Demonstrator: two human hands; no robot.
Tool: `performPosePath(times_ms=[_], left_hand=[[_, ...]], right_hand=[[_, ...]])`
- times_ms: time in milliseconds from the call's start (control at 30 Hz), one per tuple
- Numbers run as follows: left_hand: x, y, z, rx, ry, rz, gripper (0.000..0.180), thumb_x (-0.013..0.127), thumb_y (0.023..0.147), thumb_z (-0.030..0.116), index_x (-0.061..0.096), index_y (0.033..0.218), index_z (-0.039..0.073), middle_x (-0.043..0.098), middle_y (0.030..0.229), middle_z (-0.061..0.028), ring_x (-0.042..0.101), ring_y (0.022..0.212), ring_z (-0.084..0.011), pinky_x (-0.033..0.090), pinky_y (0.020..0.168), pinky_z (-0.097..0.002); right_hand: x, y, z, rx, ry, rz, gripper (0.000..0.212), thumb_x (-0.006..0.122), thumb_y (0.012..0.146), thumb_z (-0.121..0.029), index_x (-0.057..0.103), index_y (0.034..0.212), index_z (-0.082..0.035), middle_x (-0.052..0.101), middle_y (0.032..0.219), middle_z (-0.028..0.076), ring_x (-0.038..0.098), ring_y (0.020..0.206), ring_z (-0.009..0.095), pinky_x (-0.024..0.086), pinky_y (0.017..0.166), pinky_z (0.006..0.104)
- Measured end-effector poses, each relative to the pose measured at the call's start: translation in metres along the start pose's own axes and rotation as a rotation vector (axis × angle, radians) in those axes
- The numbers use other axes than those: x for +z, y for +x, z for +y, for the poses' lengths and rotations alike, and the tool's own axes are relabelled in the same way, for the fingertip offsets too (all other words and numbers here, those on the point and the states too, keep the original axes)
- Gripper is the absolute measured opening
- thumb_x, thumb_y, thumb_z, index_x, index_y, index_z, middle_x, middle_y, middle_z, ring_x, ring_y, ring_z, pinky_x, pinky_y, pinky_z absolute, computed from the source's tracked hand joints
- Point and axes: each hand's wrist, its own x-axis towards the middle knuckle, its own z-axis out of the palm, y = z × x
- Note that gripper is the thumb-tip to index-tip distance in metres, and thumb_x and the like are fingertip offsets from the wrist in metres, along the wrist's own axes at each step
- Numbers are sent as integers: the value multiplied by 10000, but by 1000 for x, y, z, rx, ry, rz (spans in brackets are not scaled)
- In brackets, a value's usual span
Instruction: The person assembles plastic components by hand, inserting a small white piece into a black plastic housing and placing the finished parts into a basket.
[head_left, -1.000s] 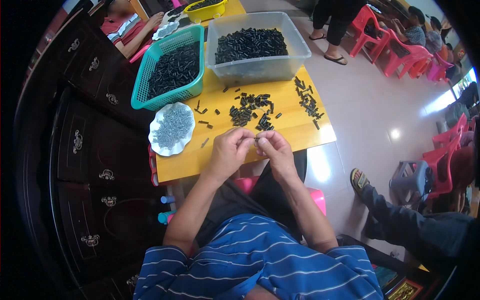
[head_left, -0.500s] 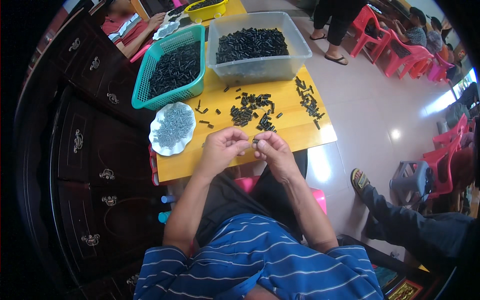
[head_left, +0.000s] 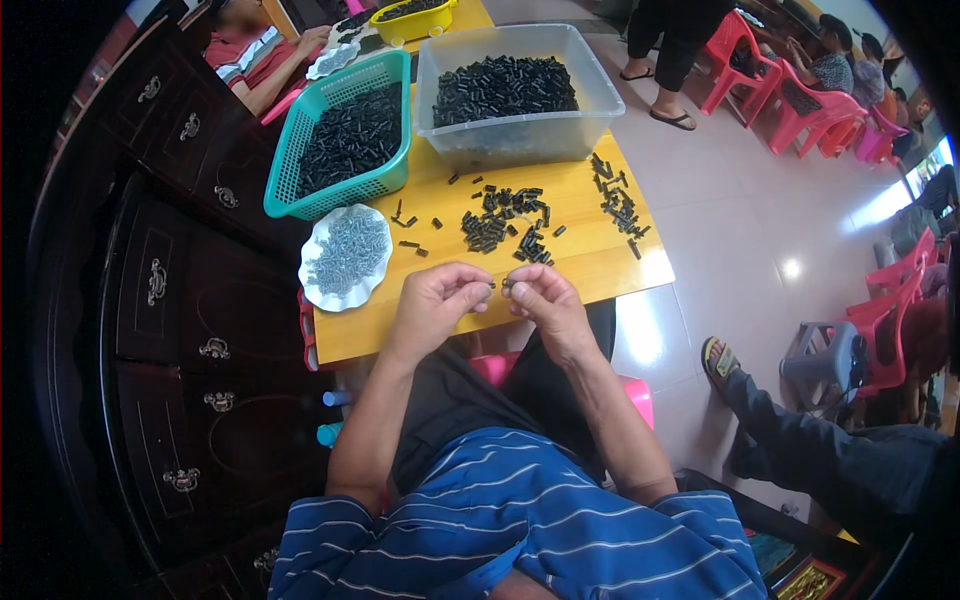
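Note:
Over the near edge of the yellow table, my left hand [head_left: 437, 306] and my right hand [head_left: 550, 306] face each other in pinches, fingertips slightly apart. A small black tube-like piece [head_left: 508, 284] sits between the thumb and forefinger of my right hand. What my left fingertips pinch is tiny and mostly hidden; only a dark speck shows. Just beyond my hands lies a loose heap of short black pieces [head_left: 490, 228]. On the left, a white scalloped plate [head_left: 312, 283] carries many small silvery, see-through pieces [head_left: 347, 252].
A teal basket [head_left: 395, 178] and a translucent tub [head_left: 520, 148], both full of black pieces, stand farther back on the yellow table [head_left: 440, 335]. More black pieces [head_left: 620, 212] lie at its right edge. Dark drawers [head_left: 190, 330] flank the left. Other people sit or stand around.
My left fingertips have drawn slightly left, widening the gap to my right hand. My right hand stays almost in place with the black piece.

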Motion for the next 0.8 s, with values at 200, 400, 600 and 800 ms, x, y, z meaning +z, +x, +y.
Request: performPosePath(times_ms=[200,400,600,800], left_hand=[[6,1,-2,19,-34,27,156,656,988,75,692,1093,-35,725,887,-64,674,754,-94,564,727,-229],[10,1,-2,4,-33,41,159,653,994,96,694,1087,-26,718,875,-56,667,741,-90,551,707,-220],[12,3,-5,22,10,45,138,646,984,59,691,1081,-29,719,875,-53,665,750,-89,544,709,-217],[15,0,13,125,344,64,102,670,910,14,718,998,-6,737,854,-76,692,761,-121,533,679,-281]], right_hand=[[-6,1,8,6,-35,-35,183,700,969,-148,657,1120,-54,714,962,29,651,873,94,513,808,256],[-6,1,8,-1,-17,-30,171,709,959,-110,662,1109,-42,719,963,35,660,861,95,520,795,253],[-8,1,9,-19,-33,-25,157,715,951,-90,669,1091,-36,723,968,43,667,868,96,524,792,247],[-10,1,10,-14,-43,-44,154,720,945,-86,672,1082,-34,731,963,49,680,872,103,532,789,249]])
